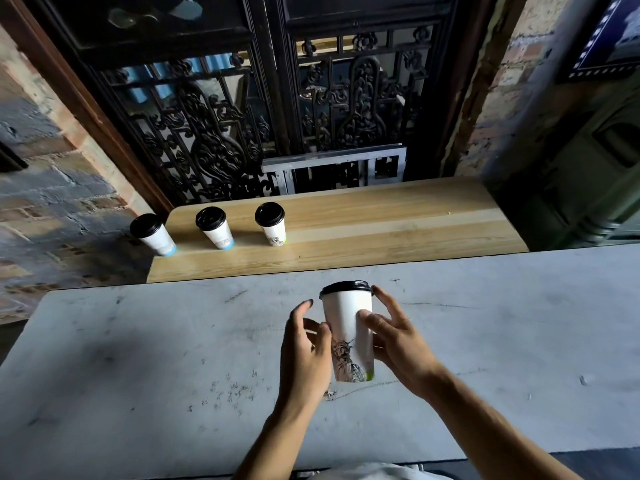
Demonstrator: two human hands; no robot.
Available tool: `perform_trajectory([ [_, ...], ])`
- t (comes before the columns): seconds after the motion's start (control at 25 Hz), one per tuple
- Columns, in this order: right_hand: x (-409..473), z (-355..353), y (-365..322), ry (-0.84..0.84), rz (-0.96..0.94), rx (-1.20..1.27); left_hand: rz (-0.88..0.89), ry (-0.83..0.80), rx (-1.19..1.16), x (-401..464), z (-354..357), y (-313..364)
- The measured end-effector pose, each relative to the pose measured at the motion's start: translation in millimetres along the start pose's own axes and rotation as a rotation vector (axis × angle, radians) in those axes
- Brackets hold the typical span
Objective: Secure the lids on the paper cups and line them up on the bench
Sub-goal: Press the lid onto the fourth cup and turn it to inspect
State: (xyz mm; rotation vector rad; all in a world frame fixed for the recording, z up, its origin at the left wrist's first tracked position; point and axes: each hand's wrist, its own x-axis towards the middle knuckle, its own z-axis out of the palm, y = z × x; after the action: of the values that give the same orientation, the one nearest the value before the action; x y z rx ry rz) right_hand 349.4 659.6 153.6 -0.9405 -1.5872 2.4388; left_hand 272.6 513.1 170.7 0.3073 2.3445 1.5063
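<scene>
Left hand (pixel 306 355) and right hand (pixel 398 341): fingers curled round a lidded paper cup (pixel 348 327) above the grey table (pixel 138 358); its base is partly hidden by the palms. Wooden bench (pixel 381 220) beyond: three lidded cups (pixel 213 232) in a row; prints too small to read.

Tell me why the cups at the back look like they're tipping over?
Head view: the wide-angle lens bends things near the edges, so the three lidded cups on the wooden bench seem to lean outward and the bench's edges curve. The carved screen behind is dim, while the grey table catches soft light.
</scene>
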Motion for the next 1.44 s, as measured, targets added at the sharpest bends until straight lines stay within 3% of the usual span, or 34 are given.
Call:
perform_trajectory([
  [0.2, -2, 6, -3, 0.056, -0.105, -0.165, 0.092, 0.018, -0.082, -3, -2, 3],
  [0.4, -5, 3, -8, -0.035, -0.090, -0.006, 0.045, -0.024, -0.109, -8, -6, -4],
  [0.8, -2, 0, 3, -0.003, -0.051, 0.016, -0.001, -0.030, -0.212, -7, -12, -7],
  [1.16, 0, 1, 9, -0.050, -0.056, -0.030, 0.208, 0.042, -0.039, -2, -18, -14],
  [1.44, 3, 2, 4, -0.032, 0.006, 0.159, 0.084, 0.013, -0.238, -6, -15, -10],
])
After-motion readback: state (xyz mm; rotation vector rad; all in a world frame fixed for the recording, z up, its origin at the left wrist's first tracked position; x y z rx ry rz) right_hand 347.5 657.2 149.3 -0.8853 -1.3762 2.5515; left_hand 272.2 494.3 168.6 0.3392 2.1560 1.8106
